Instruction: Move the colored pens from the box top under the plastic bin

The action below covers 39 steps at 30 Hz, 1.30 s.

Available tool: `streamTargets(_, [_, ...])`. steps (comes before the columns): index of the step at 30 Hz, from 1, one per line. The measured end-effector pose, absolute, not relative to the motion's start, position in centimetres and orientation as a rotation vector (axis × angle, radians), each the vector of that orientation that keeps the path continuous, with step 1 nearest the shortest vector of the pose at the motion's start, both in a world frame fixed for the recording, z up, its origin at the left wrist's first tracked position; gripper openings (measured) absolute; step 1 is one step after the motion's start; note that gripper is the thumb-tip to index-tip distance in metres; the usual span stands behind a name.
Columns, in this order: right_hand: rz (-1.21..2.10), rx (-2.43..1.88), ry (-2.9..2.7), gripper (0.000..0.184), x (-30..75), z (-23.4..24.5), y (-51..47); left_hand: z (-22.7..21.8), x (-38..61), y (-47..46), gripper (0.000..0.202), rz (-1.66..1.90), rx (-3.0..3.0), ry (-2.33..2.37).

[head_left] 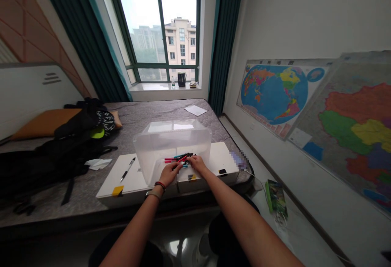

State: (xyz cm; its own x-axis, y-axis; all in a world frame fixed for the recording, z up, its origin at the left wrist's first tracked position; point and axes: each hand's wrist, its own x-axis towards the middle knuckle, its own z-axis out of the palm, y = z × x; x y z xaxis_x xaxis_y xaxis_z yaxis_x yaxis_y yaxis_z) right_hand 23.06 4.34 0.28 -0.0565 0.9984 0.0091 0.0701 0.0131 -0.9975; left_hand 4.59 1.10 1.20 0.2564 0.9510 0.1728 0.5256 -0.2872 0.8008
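A loose bunch of pens, red, teal and black, lies at the front of a translucent plastic bin. The bin appears to rest on its side, its mouth towards me. My left hand, with bands at the wrist, reaches in from the left, fingers pinched at the near edge of the pens. Opposite it, my right hand has its fingers closed around pens at the right end of the bunch. My fingers partly hide the pens, so exactly which ones each hand grips is unclear.
White boxes under the bin lie on a grey mattress. A black-and-silver pen lies on the left box. Left are a black bag and a crumpled tissue. A paper sheet lies near the mattress's far edge.
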Motion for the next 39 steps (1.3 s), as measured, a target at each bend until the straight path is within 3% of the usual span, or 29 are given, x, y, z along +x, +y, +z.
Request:
streamTargets(10, [1.29, -1.119, -1.249, 0.026, 23.3, 0.7, 3.8, 0.6, 4.7, 1.4, 0.059, 0.816, 1.903, 1.404])
streamTargets(31, [1.378, -1.076, -1.185, 0.018, 23.3, 0.1, 4.2, -0.1, 4.9, 1.6, 0.039, 0.916, 1.949, 1.426])
streamTargets(39, [1.296, -1.117, -1.184, 0.026, 22.8, -0.3, 4.4, -0.1, 4.9, 1.4, 0.036, 0.95, 1.948, 1.403])
